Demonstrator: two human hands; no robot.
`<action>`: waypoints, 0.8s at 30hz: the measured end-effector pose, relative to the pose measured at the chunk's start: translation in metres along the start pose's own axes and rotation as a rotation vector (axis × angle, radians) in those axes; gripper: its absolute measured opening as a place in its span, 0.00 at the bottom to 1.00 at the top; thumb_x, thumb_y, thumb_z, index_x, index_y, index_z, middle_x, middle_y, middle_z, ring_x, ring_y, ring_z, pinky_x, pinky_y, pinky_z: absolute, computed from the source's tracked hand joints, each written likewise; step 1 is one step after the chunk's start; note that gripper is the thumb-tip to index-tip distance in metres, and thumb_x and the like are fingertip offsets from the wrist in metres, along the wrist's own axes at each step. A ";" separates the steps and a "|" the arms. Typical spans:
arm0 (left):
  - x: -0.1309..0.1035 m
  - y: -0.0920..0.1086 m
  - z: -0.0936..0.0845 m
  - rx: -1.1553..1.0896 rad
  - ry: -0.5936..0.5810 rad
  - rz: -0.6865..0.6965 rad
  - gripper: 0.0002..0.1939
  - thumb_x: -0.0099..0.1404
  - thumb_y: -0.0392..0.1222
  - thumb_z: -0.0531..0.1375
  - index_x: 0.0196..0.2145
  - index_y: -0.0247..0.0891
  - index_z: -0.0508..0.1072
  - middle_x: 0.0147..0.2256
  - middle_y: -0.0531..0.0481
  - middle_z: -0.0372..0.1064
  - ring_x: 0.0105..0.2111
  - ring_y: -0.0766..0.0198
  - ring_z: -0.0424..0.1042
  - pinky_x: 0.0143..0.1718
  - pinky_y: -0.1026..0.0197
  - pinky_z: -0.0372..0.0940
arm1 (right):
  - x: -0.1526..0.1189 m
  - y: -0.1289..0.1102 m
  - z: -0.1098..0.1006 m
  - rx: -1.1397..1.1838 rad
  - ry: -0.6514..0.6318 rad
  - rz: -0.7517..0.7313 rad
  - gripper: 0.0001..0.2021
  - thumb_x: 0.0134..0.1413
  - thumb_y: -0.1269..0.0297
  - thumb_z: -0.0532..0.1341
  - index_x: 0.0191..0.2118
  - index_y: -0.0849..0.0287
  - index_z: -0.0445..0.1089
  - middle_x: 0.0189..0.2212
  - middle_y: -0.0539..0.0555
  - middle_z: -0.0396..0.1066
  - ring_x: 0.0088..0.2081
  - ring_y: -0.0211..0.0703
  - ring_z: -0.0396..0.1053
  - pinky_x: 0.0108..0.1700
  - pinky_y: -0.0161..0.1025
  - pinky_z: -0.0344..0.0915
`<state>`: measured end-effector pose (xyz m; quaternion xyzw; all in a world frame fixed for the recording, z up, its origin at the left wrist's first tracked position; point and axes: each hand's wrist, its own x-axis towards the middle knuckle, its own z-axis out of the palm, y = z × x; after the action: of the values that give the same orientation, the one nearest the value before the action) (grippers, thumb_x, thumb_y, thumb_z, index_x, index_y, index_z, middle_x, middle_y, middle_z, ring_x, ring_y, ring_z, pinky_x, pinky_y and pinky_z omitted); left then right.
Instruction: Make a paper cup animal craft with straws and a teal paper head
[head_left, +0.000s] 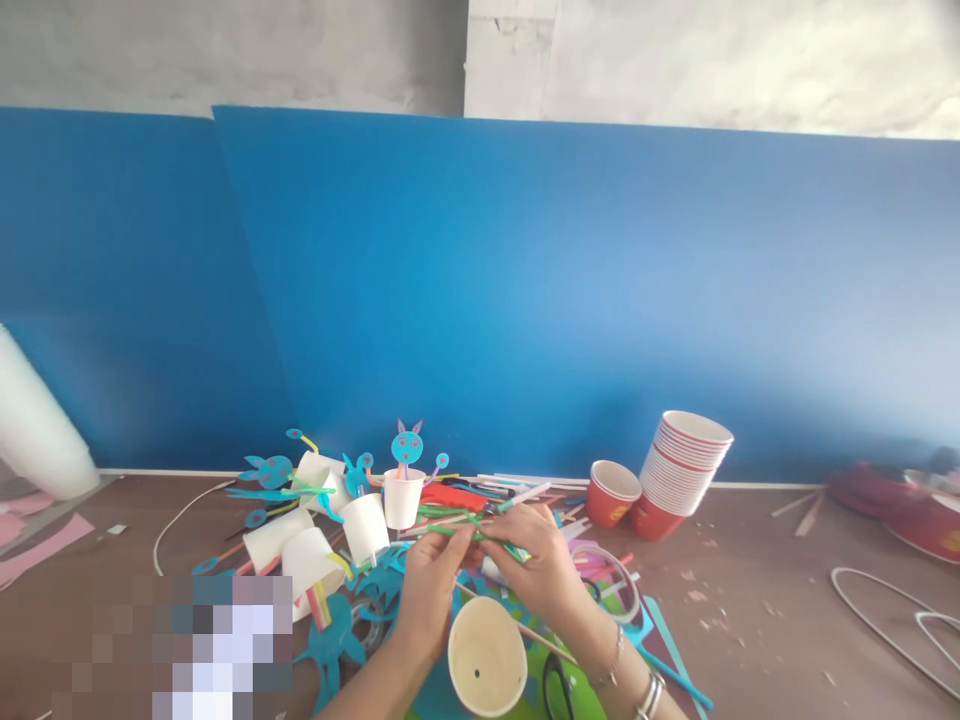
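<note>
Both hands meet over the cluttered middle of the table. My left hand [431,590] pinches a thin green straw [480,532] between thumb and fingers. Close beside it, my right hand [536,560] has its fingers closed on the same green straw. Just below the hands stands a white paper cup [487,658], its open top toward me and a small dark hole in its bottom. A thin stick passes behind this cup. Behind my left hand, a white cup [403,498] stands upright with a blue paper face [407,447] on top.
White cups [277,537] with straws and blue cut-outs lie left. A red cup [613,493] and a tall cup stack [682,470] stand right. Scissors [556,685], tape [371,625] and loose straws surround the hands. A white cable [885,630] lies far right; a blue panel [525,300] stands behind.
</note>
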<state>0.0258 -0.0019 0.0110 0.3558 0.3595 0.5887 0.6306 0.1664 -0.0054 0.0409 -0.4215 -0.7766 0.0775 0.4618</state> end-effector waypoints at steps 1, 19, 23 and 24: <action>0.001 -0.001 -0.001 0.008 0.002 0.003 0.18 0.51 0.53 0.69 0.26 0.33 0.77 0.24 0.47 0.74 0.25 0.62 0.71 0.31 0.61 0.65 | 0.001 -0.002 -0.002 -0.016 -0.014 -0.008 0.07 0.54 0.72 0.62 0.33 0.53 0.76 0.30 0.50 0.78 0.33 0.44 0.71 0.41 0.43 0.56; -0.002 -0.001 -0.003 0.127 -0.019 0.075 0.16 0.55 0.52 0.67 0.27 0.34 0.78 0.25 0.48 0.75 0.27 0.62 0.70 0.32 0.62 0.65 | 0.003 -0.012 -0.005 -0.086 -0.072 -0.002 0.09 0.55 0.73 0.61 0.30 0.55 0.76 0.25 0.49 0.76 0.30 0.41 0.69 0.41 0.41 0.55; 0.003 -0.004 -0.004 0.024 0.052 0.019 0.19 0.50 0.55 0.69 0.28 0.34 0.76 0.25 0.48 0.75 0.26 0.62 0.71 0.32 0.61 0.66 | 0.004 -0.007 -0.008 -0.141 -0.152 0.115 0.07 0.53 0.71 0.63 0.35 0.53 0.78 0.33 0.52 0.79 0.36 0.45 0.72 0.45 0.42 0.57; 0.005 -0.003 -0.004 -0.006 0.086 0.001 0.20 0.48 0.56 0.70 0.27 0.34 0.76 0.25 0.48 0.75 0.27 0.61 0.72 0.33 0.60 0.66 | 0.005 -0.006 -0.011 -0.158 -0.183 0.144 0.06 0.52 0.70 0.63 0.34 0.53 0.78 0.34 0.53 0.79 0.37 0.47 0.72 0.45 0.42 0.57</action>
<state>0.0244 0.0027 0.0062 0.3284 0.3841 0.6050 0.6153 0.1705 -0.0085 0.0534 -0.5025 -0.7868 0.0871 0.3475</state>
